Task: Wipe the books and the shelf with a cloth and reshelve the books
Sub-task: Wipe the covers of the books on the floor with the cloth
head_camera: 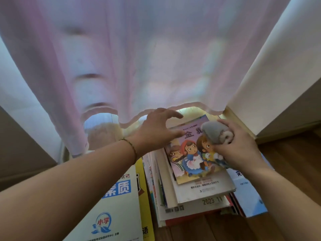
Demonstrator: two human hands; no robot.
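A purple picture book with cartoon children on its cover (189, 150) lies on top of a stack of books (196, 197) on the wooden floor (286, 153). The left hand (156, 131), fingers spread and relaxed, reaches over the book's far left corner. The right hand (238, 145) grips a bunched grey cloth (217, 133) over the book's right side. A sheer pink-white curtain (139, 58) hangs just beyond, and a white workbook with blue lettering (111, 206) lies near left.

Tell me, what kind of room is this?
Probably a room at home, maybe a child's. A sheer pink curtain hangs down to a wooden floor, where schoolbooks are stacked, a cartoon picture book on top.
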